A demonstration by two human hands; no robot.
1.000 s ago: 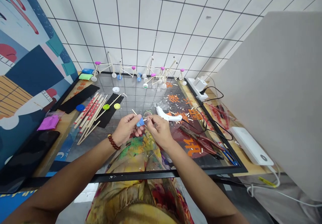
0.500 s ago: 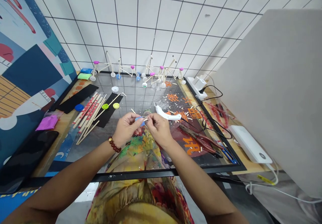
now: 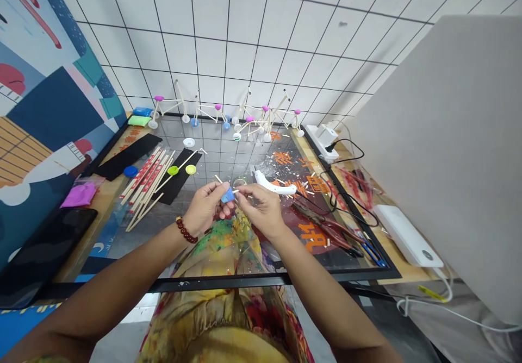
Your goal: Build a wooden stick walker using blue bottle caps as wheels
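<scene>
A small blue piece of unclear material (image 3: pixel 227 195) is being grasped between the thumb and fingers of the left hand (image 3: pixel 207 205), at the middle of the frame and above the bench (image 3: pixel 138 238). A pale, thin wooden stick (image 3: pixel 218 179) is being shown beyond that hand's knuckles. The fingers of the right hand (image 3: pixel 261 204) are being drawn together at the blue piece's right side, against a short pale tip (image 3: pixel 235 191); whether it is being pinched or merely touched cannot be told. The blue piece is apparently being steadied on one side so that finer handling is being left to the other.

Just beyond the fingers, a white, curved plastic glue gun (image 3: pixel 275 186) is being rested with its handle toward the right, presumably within easy reach. At centre right, dark-red-handled metal pliers (image 3: pixel 326 227) are being laid beside blue-handled scissors (image 3: pixel 373 254). At centre left, pale wooden sticks with red wrappers (image 3: pixel 144 181) are being bunched, probably for ready picking. Along the bench's far edge, pale stick frames with pink blobs and round discs (image 3: pixel 265 108) are being lined up, perhaps out of the way.
</scene>
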